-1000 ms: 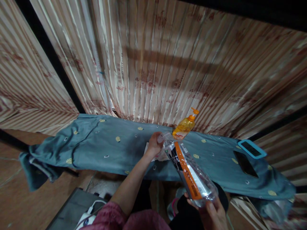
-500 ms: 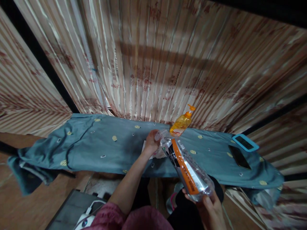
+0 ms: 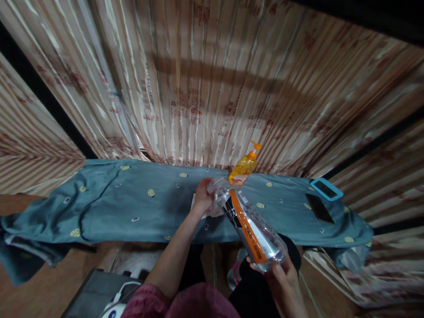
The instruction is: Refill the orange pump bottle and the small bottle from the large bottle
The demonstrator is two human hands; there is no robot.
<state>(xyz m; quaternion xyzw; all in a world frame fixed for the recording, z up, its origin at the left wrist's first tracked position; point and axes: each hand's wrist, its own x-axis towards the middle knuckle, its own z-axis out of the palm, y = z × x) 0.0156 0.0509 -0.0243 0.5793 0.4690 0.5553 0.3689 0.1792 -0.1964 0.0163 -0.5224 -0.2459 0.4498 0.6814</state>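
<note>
1. Bottle (image 3: 250,227): clear thin plastic, ribbed and crinkly, long cylinder with a black-and-white label and an orange strip running lengthwise. It's off the table, tilted, with its neck pointing up-left toward the table's middle and its base low, near your lap.
2. Your right hand (image 3: 280,276) cups the base from below, fingers wrapped on the plastic.
3. Your left hand (image 3: 201,198) is closed round the neck end; whether it pinches a cap, can't tell, too blurred.
4. Table (image 3: 132,203): long and narrow, covered by a soft teal cloth with small yellow dots, rumpled and hanging off the left end.
5. Pump bottle (image 3: 243,168): translucent orange, orange pump head, standing on the cloth just behind the neck.
6. White paper (image 3: 194,201) lies flat under your left hand, mostly hidden.
7. Far right on the cloth: black phone (image 3: 318,207), flat, beside a device in a blue case (image 3: 326,189).
8. Behind the table: glossy striped curtain (image 3: 212,88), pleated, beige-red.
9. Bottom left: grey box (image 3: 89,293) with a white cable on it.
</note>
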